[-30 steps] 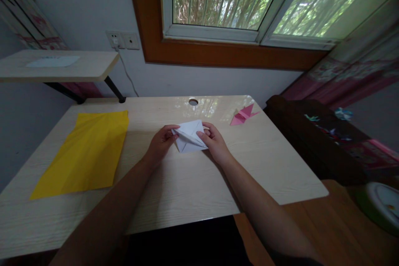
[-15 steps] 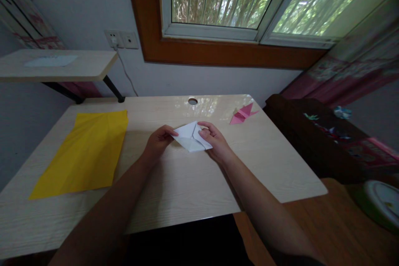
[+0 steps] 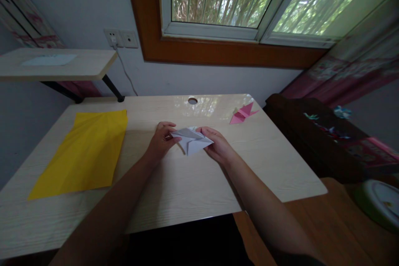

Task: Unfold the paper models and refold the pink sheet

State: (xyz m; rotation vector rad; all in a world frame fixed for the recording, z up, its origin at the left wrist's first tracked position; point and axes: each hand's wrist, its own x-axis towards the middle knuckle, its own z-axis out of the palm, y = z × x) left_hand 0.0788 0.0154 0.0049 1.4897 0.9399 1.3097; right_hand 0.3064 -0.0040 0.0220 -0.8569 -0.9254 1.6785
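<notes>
Between my two hands is a folded white paper (image 3: pixel 195 143), held above the middle of the desk with its folds partly spread. My left hand (image 3: pixel 161 140) pinches its left corner, thumb in front. On the other side, my right hand (image 3: pixel 218 144) is closed on the right part of the paper; some of those fingers are hidden behind it. A pink origami crane (image 3: pixel 243 113) lies farther back on the right, apart from my hands.
On the left of the pale wooden desk (image 3: pixel 264 170) lies a large yellow paper sheet (image 3: pixel 87 153). A raised shelf (image 3: pixel 90 64) on black legs stands at the back left. Behind the desk is a window (image 3: pixel 218 0); a dark cabinet (image 3: pixel 289 133) stands to the right.
The white paper has tilted and its folds have spread, now showing a layered face with a point toward me. My left thumb has moved onto its front. The crane and yellow sheet stay put.
</notes>
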